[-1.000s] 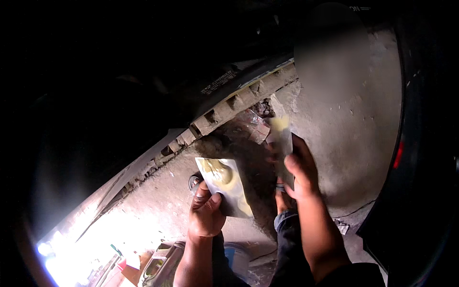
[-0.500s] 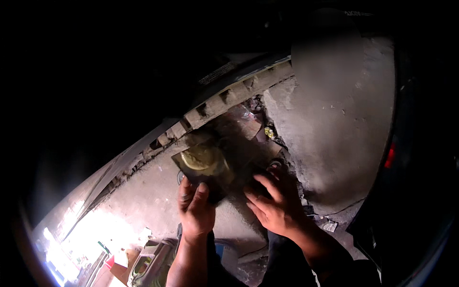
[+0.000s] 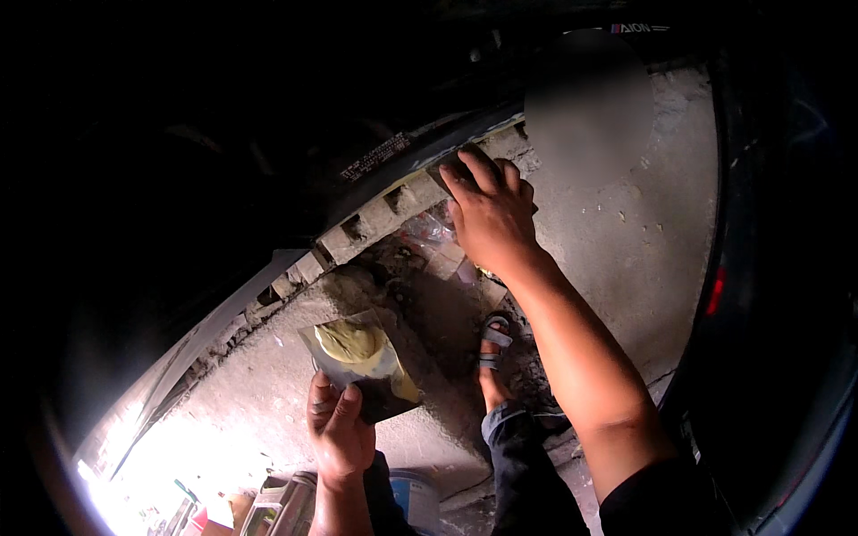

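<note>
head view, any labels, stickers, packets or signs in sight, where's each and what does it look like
White label: narrow slanted strip on the dark panel above the notched edge, up left of the right hand.
Small label: top right on a dark surface, pale with a coloured end.
Clear wrappers: crumpled in the rubble under that hand.
No packet in the left hand, just a flat board with yellow paste.

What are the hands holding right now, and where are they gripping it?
Left hand grips the putty-loaded flat board by its near lower edge. Right hand holds nothing, pressed against the ledge.
</note>
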`<state>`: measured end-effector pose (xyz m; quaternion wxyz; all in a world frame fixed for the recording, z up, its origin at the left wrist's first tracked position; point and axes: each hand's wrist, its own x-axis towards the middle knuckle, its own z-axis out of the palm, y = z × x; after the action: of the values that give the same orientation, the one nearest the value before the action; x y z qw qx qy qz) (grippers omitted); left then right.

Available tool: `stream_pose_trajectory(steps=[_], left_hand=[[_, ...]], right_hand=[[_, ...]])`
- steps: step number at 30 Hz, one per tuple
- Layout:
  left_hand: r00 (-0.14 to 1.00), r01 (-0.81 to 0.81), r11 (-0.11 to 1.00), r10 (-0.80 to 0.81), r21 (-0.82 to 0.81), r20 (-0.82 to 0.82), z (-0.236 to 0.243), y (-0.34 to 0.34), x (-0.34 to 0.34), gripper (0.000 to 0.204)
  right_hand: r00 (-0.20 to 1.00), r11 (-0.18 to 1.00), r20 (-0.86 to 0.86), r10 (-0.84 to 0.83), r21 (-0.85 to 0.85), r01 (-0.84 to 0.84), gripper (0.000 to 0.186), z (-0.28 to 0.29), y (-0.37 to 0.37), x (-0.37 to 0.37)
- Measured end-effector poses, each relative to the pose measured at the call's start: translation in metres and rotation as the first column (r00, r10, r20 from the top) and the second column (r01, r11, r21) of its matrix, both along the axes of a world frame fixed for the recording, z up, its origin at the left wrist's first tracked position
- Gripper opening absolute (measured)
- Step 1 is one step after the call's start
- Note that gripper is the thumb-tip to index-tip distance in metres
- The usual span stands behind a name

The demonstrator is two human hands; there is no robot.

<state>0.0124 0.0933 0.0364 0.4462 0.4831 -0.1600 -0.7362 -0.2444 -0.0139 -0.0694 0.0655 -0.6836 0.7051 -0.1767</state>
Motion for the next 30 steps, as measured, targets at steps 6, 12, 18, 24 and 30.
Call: stream_pose_trajectory(steps=[6,12,18,24,30], left_hand=[[1.0,-0.002,1.0,0.002,-0.013,0.001,0.0,-0.001,0.004,0.036],[1.0,0.002,1.0,-0.002,-0.018,0.0,-0.002,-0.001,0.008,0.037],[1.0,0.017,1.0,-0.017,-0.021,0.0,-0.001,0.0,0.008,0.038],[1.0,0.016,1.0,-0.017,-0.026,-0.021,0.002,-0.003,0.008,0.038],[0.999,0.036,0.999,-0.038,-0.04,-0.037,-0.002,0.001,0.009,0.036]], right_hand=[[0.999,0.997,-0.027,-0.02,0.072,0.022,0.046,-0.004,-0.01,0.012],[0.998,0.997,-0.066,-0.009,0.081,0.015,0.049,-0.003,-0.006,0.014],[0.995,0.989,-0.094,-0.027,0.14,0.04,0.043,-0.003,-0.006,0.026],[1.0,0.999,-0.018,-0.014,0.031,0.014,0.048,0.003,0.003,0.031],[0.999,0.993,-0.033,-0.036,0.111,0.039,0.042,-0.005,0.001,0.045]])
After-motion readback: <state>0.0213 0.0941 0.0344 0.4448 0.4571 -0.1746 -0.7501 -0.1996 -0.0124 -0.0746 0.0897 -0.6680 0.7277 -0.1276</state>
